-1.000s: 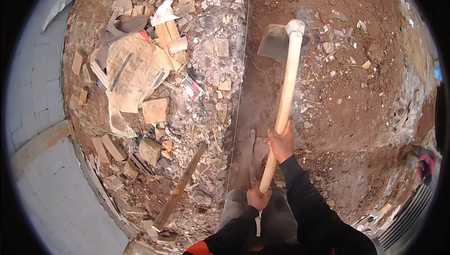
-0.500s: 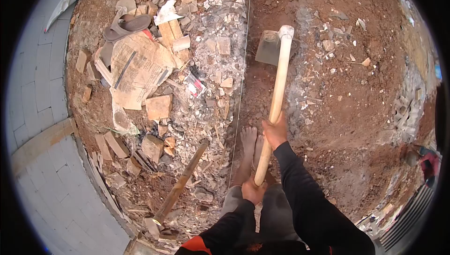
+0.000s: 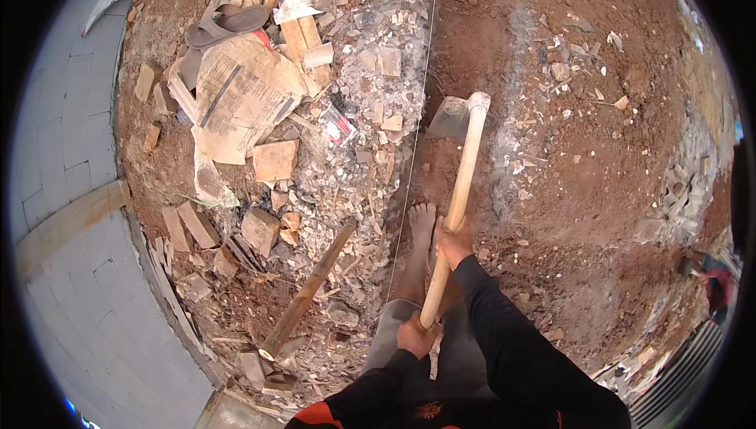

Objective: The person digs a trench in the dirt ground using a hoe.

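A hoe with a long pale wooden handle (image 3: 465,169) slants up from my body over the reddish soil. My left hand (image 3: 416,335) is wrapped round the handle's lower end. Farther up the handle, my right hand (image 3: 453,242) is closed round it. The flat metal blade (image 3: 451,118) lies at the far end, low over or against the soil just right of a thin taut string (image 3: 414,145). A bare foot (image 3: 422,220) shows beside the handle, left of my right hand.
Left of the string are rubble, a sandal (image 3: 227,26), a torn paper sack (image 3: 244,98) and a wooden pole (image 3: 309,291). Grey paving (image 3: 67,141) borders the far left. Part of a person in red (image 3: 717,287) and corrugated sheeting (image 3: 683,372) are at the right edge.
The hoe blade has come down the view, closer to my feet. Both hands have shifted slightly down and left with the handle, still gripping it.
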A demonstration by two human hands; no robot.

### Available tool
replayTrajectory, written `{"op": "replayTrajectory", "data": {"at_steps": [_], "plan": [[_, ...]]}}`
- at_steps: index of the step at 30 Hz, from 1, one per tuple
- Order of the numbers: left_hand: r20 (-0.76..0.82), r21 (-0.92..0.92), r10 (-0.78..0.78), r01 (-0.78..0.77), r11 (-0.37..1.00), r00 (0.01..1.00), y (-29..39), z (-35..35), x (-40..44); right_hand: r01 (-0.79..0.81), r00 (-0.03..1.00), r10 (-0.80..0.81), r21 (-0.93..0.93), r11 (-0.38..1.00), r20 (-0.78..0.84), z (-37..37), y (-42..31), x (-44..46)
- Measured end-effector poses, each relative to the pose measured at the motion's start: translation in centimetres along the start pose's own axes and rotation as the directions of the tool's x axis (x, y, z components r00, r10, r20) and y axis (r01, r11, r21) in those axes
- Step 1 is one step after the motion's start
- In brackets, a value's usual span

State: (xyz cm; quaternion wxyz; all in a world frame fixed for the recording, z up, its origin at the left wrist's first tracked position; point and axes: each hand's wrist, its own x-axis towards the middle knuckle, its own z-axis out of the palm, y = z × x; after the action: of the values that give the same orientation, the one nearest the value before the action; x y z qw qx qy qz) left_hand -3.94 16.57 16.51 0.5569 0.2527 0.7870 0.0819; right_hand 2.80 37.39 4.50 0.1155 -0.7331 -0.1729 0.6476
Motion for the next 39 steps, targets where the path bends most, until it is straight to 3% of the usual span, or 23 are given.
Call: {"op": "replayTrajectory", "data": {"at_steps": [2, 4, 6, 9, 11, 12, 13, 15, 19, 21, 23, 24, 28, 32, 35, 37, 39], "plan": [[-0.025, -0.065, 0.024, -0.026, 0.998, 0.999, 0.8, 0.6, -0.9, 0.177, 0.984, -0.176, 0.024, 0.984, -0.037, -0.7, -3.0, -3.2], [-0.045, -0.116, 0.152, -0.157, 0.981, 0.987, 2.5, 1.5, 1.8, 0.345, 0.938, -0.343, 0.072, 0.936, -0.045, -0.8, -8.0, -4.7], [-0.095, -0.200, 0.283, -0.297, 0.934, 0.954, 4.9, 1.6, 6.9, 0.558, 0.816, -0.567, -0.104, 0.824, -0.112, -1.1, -11.4, -2.0], [-0.081, -0.224, 0.295, -0.305, 0.925, 0.952, 7.0, 1.0, 10.9, 0.571, 0.767, -0.618, -0.255, 0.781, -0.176, -0.5, -12.8, 3.0], [-0.065, -0.239, 0.131, -0.143, 0.960, 0.989, 5.4, 2.1, 9.7, 0.404, 0.881, -0.453, -0.279, 0.871, -0.136, 0.3, -9.5, 6.3], [0.019, -0.135, 0.005, -0.003, 0.991, 1.000, 4.4, 2.8, 7.4, 0.252, 0.954, -0.285, -0.273, 0.929, -0.091, 0.5, -6.6, 6.3], [0.090, -0.013, -0.124, 0.125, 0.992, 0.988, 2.9, 3.6, 4.1, 0.196, 0.975, -0.217, -0.265, 0.944, -0.054, 0.2, -2.4, 5.7], [0.022, -0.226, -0.045, 0.049, 0.973, 0.999, -2.7, 6.0, -0.4, 0.120, 0.992, -0.126, -0.229, 0.966, -0.011, -0.6, 4.0, 3.6], [0.036, -0.166, -0.048, 0.053, 0.985, 0.998, -1.5, 3.7, -6.8, 0.041, 0.999, -0.041, -0.066, 0.997, -0.005, -3.0, 3.9, -4.8], [0.018, -0.123, -0.048, 0.050, 0.991, 0.999, 2.1, 3.6, -7.8, 0.092, 0.996, -0.091, -0.016, 0.996, 0.025, -5.2, -1.3, -7.9], [-0.046, -0.113, 0.125, -0.130, 0.985, 0.991, 6.6, 2.8, -5.9, 0.241, 0.970, -0.241, 0.018, 0.970, 0.011, -6.6, -7.4, -8.9], [-0.078, -0.133, 0.250, -0.259, 0.957, 0.965, 8.1, 3.0, -3.9, 0.316, 0.948, -0.317, 0.149, 0.937, -0.021, -7.2, -12.1, -11.0], [-0.168, -0.171, 0.563, -0.587, 0.791, 0.809, 21.2, 0.8, 6.3, 0.711, 0.701, -0.699, 0.218, 0.669, -0.139, -9.3, -27.7, -14.0], [-0.262, 0.011, 0.763, -0.789, 0.614, 0.590, 35.9, -4.1, 18.0, 0.865, 0.502, -0.820, 0.136, 0.483, -0.276, -8.9, -40.0, -7.5], [-0.265, 0.003, 0.760, -0.788, 0.616, 0.593, 38.2, -5.9, 26.9, 0.848, 0.529, -0.777, 0.178, 0.499, -0.341, -5.3, -44.6, 0.5], [-0.275, 0.027, 0.646, -0.665, 0.746, 0.713, 35.1, -5.7, 31.5, 0.749, 0.663, -0.699, 0.215, 0.627, -0.267, -2.5, -42.4, 7.9], [-0.270, -0.011, 0.432, -0.452, 0.892, 0.860, 27.5, -2.3, 29.4, 0.524, 0.852, -0.516, 0.108, 0.845, -0.093, -0.2, -34.3, 14.0]]}}
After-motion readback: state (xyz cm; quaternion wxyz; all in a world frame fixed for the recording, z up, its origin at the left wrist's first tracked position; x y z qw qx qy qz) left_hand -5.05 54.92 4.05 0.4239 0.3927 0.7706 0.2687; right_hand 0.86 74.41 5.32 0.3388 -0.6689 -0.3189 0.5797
